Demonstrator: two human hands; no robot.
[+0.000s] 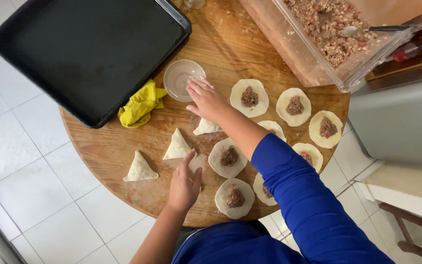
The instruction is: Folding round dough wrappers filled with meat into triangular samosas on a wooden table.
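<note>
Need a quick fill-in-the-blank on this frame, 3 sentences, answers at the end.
1. The right hand reaches its fingertips to the rim of a small clear ____ beside the yellow cloth.
2. The left hand presses on a piece of dough lying on the round ____ table.
3. The black baking tray holds ____ pastries, while three folded triangles lie on the table.

Missing words: bowl; wooden; no
</note>
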